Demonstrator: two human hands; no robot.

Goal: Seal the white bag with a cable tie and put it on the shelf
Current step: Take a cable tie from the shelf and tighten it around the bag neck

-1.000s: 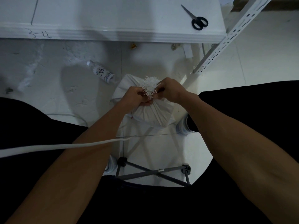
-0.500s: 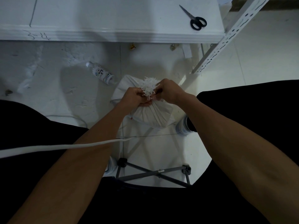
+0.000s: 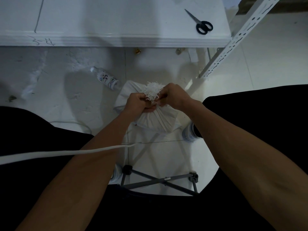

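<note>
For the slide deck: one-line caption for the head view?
Both hands, left hand and right hand, grip the gathered neck of the white bag on the floor.

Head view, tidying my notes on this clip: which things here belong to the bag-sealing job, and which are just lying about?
Part of the job:
- white bag, on the floor, neck gathered
- left hand and right hand, both gripping the neck
- shelf
- cable tie: cannot be made out

Lying about:
- scissors on the shelf
- plastic bottle on its side on the floor
- white cable
- folding stool frame

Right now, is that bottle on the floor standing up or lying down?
Lying down. The bottle rests on its side on the floor, cap pointing toward the shelf.
</note>
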